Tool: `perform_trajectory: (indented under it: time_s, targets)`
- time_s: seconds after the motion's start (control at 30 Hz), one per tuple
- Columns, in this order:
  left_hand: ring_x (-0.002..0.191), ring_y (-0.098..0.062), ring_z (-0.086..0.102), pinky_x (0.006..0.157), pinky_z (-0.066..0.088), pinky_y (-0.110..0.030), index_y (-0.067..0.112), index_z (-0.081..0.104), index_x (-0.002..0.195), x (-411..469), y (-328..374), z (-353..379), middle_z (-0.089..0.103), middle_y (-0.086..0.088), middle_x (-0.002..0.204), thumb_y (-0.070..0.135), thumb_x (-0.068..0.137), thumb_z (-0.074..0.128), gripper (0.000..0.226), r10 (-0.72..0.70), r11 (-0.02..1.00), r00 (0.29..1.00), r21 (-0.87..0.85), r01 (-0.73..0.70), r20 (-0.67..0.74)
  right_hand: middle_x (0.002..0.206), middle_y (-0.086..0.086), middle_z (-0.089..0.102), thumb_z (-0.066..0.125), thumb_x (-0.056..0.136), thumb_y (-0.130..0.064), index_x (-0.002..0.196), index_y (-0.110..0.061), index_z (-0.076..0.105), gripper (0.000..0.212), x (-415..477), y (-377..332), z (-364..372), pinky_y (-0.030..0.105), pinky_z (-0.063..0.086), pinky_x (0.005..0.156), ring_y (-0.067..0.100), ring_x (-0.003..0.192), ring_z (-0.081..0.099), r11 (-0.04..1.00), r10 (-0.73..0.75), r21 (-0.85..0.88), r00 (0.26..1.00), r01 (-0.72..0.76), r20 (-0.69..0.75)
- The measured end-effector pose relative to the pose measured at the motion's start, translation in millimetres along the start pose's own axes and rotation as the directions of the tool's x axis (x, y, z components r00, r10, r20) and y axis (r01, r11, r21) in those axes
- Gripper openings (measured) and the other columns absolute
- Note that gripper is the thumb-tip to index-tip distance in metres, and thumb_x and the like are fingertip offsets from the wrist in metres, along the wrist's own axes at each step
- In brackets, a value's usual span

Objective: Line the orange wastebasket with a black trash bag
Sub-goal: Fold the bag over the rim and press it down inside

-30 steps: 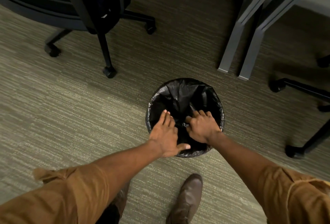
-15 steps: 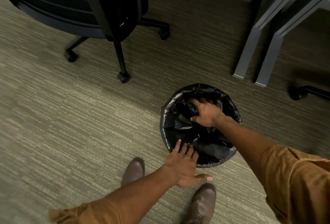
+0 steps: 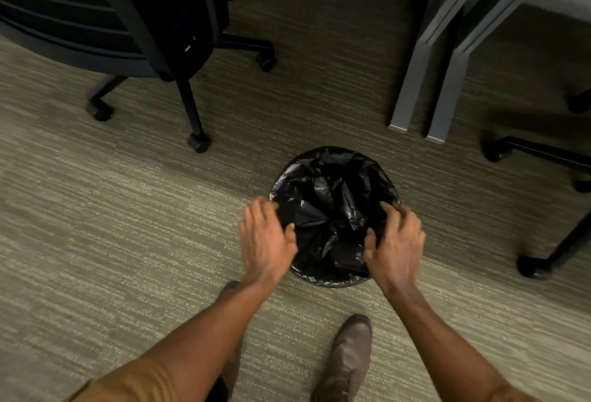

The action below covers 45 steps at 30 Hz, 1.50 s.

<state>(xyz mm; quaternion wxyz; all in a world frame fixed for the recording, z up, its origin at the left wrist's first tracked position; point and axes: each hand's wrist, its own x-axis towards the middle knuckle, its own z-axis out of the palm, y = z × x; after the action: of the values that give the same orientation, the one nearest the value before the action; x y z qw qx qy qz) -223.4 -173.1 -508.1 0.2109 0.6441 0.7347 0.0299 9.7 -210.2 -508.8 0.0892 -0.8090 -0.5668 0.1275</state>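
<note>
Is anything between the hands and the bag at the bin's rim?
Nothing visible. The left hand and right hand sit on opposite sides of the rim, on the black trash bag itself.

The wastebasket (image 3: pixel 332 280) stood upright on the floor, round, its orange sides hidden entirely from above. The black trash bag (image 3: pixel 329 209) sat inside it, glossy and heavily crumpled, its plastic bunched in folds toward the middle. The bag's edge was folded out over the rim all the way round that could be seen.
</note>
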Motion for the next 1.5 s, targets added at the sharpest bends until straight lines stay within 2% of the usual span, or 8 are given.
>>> perform_trajectory:
  time_s: [0.23, 0.43, 0.67, 0.8, 0.97, 1.13, 1.37, 1.5]
  targets:
    - [0.103, -0.029, 0.071, 0.087, 0.062, -0.041, 0.009, 0.054, 0.13, 0, -6, 0, 0.068, -0.009, 0.116, 0.025, 0.094, 0.085, 0.05, -0.381, 0.845, 0.907, -0.332, 0.42, 0.179, 0.133, 0.015, 0.066, 0.086, 0.089, -0.033, 0.151, -0.01, 0.045, 0.078, -59, 28, 15, 0.042, 0.058, 0.089, 0.033, 0.111, 0.069, 0.573, 0.564, 0.572, 0.789, -0.588, 0.246]
    - [0.088, -0.028, 0.073, 0.084, 0.058, -0.036, 0.01, 0.061, 0.113, 2, -4, 9, 0.07, -0.002, 0.088, 0.01, 0.097, 0.081, 0.026, -0.473, 0.72, 0.856, -0.469, 0.512, 0.208, 0.113, 0.01, 0.072, 0.081, 0.094, -0.017, 0.15, -0.016, 0.048, 0.065, -66, 26, 34, 0.016, 0.057, 0.064, 0.007, 0.074, 0.072, 0.409, 0.535, 0.699, 0.775, -0.586, 0.336]
    - [0.069, -0.013, 0.064, 0.068, 0.056, -0.024, 0.01, 0.061, 0.106, 3, -15, 9, 0.068, 0.0, 0.081, 0.005, 0.096, 0.082, 0.023, -0.394, 0.743, 0.891, -0.494, 0.452, 0.224, 0.08, -0.009, 0.068, 0.075, 0.096, -0.002, 0.142, -0.012, 0.051, 0.053, -60, 30, 42, 0.061, 0.063, 0.084, 0.033, 0.067, 0.069, 0.458, 0.524, 0.661, 0.781, -0.595, 0.34]
    - [0.07, -0.012, 0.067, 0.066, 0.058, -0.026, 0.007, 0.064, 0.11, 4, -12, 4, 0.072, -0.002, 0.086, 0.008, 0.096, 0.083, 0.024, -0.349, 0.758, 0.911, -0.507, 0.411, 0.217, 0.101, 0.024, 0.075, 0.074, 0.095, 0.002, 0.141, -0.006, 0.051, 0.052, -45, 32, 30, 0.065, 0.061, 0.09, 0.034, 0.076, 0.073, 0.471, 0.523, 0.664, 0.79, -0.581, 0.321]
    - [0.067, -0.01, 0.064, 0.061, 0.05, -0.019, 0.012, 0.063, 0.103, 32, 10, -13, 0.069, 0.001, 0.08, 0.01, 0.094, 0.086, 0.024, -0.323, 0.76, 0.93, -0.538, 0.365, 0.175, 0.143, 0.007, 0.064, 0.076, 0.096, -0.004, 0.147, -0.006, 0.049, 0.058, -1, 37, 7, 0.052, 0.065, 0.092, 0.016, 0.099, 0.072, 0.492, 0.476, 0.693, 0.829, -0.527, 0.293]
    - [0.064, -0.009, 0.059, 0.064, 0.053, -0.025, 0.023, 0.056, 0.084, 85, 44, -22, 0.064, 0.004, 0.074, 0.015, 0.091, 0.09, 0.035, -0.311, 0.757, 0.941, -0.566, 0.328, 0.131, 0.121, -0.001, 0.065, 0.079, 0.094, -0.008, 0.137, -0.008, 0.055, 0.049, 59, 39, -17, 0.03, 0.056, 0.086, 0.006, 0.089, 0.065, 0.555, 0.444, 0.685, 0.864, -0.473, 0.237]
    - [0.093, -0.03, 0.078, 0.086, 0.067, -0.044, 0.006, 0.077, 0.098, 160, 93, -16, 0.082, -0.011, 0.099, 0.024, 0.085, 0.095, 0.029, -0.302, 0.732, 0.939, -0.591, 0.34, 0.167, 0.118, 0.004, 0.07, 0.081, 0.091, -0.008, 0.128, -0.012, 0.057, 0.045, 148, 63, -21, 0.038, 0.059, 0.079, 0.019, 0.093, 0.069, 0.587, 0.429, 0.683, 0.882, -0.436, 0.194]
    - [0.082, -0.031, 0.075, 0.068, 0.059, -0.039, 0.016, 0.064, 0.078, 186, 118, 2, 0.074, -0.009, 0.086, 0.025, 0.085, 0.094, 0.032, -0.224, 0.774, 0.961, -0.57, 0.277, 0.163, 0.117, 0.007, 0.075, 0.083, 0.084, -0.014, 0.123, -0.013, 0.059, 0.045, 191, 90, -10, 0.056, 0.062, 0.089, 0.03, 0.104, 0.073, 0.629, 0.424, 0.651, 0.889, -0.425, 0.172]
